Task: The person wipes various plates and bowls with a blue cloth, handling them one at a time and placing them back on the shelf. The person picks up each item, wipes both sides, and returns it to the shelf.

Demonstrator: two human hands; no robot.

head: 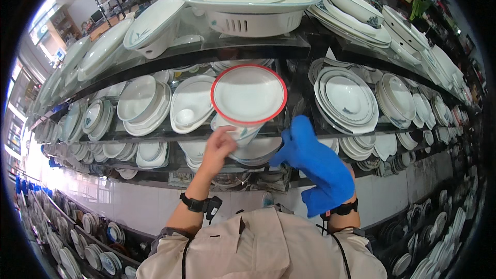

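Note:
A white bowl with a red rim (250,95) rests on top of a white bowl with a leaf pattern (248,135), on the middle shelf in front of me. My left hand (221,149) is at the lower left of this pair, fingers bent; whether they touch the patterned bowl I cannot tell. A blue cloth (321,166) hangs from my right hand (348,172) and hides most of it, fingers included. The cloth is to the right of the bowls and apart from the red rim.
Stacked white plates (345,100) stand right of the bowls, and an oval dish (192,102) with a small cup hollow stands left. Above, the upper shelf edge (232,52) juts out under large oval dishes (252,0). More crockery racks (93,224) line the aisle behind me.

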